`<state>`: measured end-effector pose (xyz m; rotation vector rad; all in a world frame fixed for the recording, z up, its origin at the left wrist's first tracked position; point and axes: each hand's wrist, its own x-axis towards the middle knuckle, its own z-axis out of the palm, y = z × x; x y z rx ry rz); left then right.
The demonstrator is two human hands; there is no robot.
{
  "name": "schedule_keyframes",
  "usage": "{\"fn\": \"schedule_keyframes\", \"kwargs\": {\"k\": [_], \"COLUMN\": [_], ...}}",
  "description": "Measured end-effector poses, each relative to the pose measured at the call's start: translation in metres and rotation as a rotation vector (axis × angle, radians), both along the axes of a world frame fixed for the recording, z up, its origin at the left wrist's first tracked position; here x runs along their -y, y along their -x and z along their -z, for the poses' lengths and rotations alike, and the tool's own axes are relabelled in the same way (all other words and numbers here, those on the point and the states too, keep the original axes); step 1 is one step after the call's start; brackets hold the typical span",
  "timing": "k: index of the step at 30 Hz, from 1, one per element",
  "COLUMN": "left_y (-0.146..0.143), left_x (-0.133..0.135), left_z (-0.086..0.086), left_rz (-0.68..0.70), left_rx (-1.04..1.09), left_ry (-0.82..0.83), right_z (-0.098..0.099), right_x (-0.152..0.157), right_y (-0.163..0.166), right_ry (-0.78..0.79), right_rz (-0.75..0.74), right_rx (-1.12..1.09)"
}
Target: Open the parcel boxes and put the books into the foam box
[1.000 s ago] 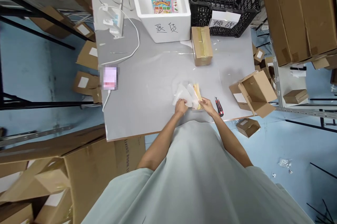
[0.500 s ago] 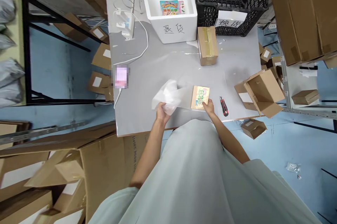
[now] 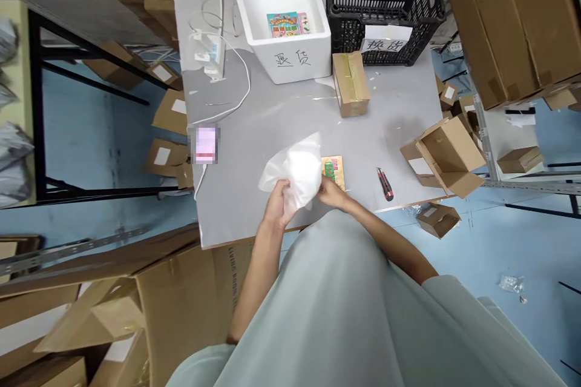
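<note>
My left hand (image 3: 278, 202) is closed on a translucent white plastic bag (image 3: 302, 166), thumb on its lower left side. The bag is held up over the table's front part; what it contains, if anything, cannot be made out. My right hand (image 3: 333, 192) is closed at the bag's lower right edge, its fingertips partly hidden by the bag. Just behind that hand lies a small, colourful booklet (image 3: 336, 169) on the table, partly covered by the bag and the hand. A red and black box cutter (image 3: 385, 183) lies to the right.
On the grey table (image 3: 263, 117) stand a white foam bin (image 3: 299, 63) with booklets inside, a black plastic crate (image 3: 385, 23) and a taped carton (image 3: 351, 84). An opened carton (image 3: 449, 157) sits at the right edge. At left are a phone (image 3: 206, 145) and power strip (image 3: 212, 54).
My right hand has let go of the booklet and moved left to the bag's edge. The bag is now lifted and spread more upright, covering part of the booklet. The view has shifted slightly.
</note>
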<state>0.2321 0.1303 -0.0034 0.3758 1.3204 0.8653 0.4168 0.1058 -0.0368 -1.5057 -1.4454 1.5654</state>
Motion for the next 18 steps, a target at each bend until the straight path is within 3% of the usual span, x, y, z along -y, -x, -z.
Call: {"fn": "schedule_keyframes", "kwargs": {"k": [4,8,10,13,15,18], "left_y": [-0.014,-0.045,-0.071,-0.117,-0.151,-0.206], "left_x": [-0.006,-0.011,-0.011,-0.010,-0.008,-0.010], "left_z": [-0.010,-0.008,-0.011,-0.025,-0.039,-0.056], "left_rz": [0.127,0.523,0.697,0.791,0.852,0.979], "left_rx": [-0.203,-0.344,-0.414,-0.489,-0.409,-0.219], "left_ry": [-0.151,-0.195,-0.349,-0.685,-0.865,-0.969], "right_z": [-0.015,-0.022,-0.024,-0.037,-0.053,-0.081], "right_x": [-0.005,0.011,0.024,0.048,0.064,0.088], "right_y": [-0.002,-0.032,-0.058,-0.108,-0.142,-0.183], "right_ry": [-0.005,-0.053,-0.067,-0.080,-0.108,-0.235], "right_rz": [0.147,0.284,0.441,0.657,0.769,0.920], "right_rx": [-0.278,-0.353,-0.297,-0.233,-0.210,-0.048]}}
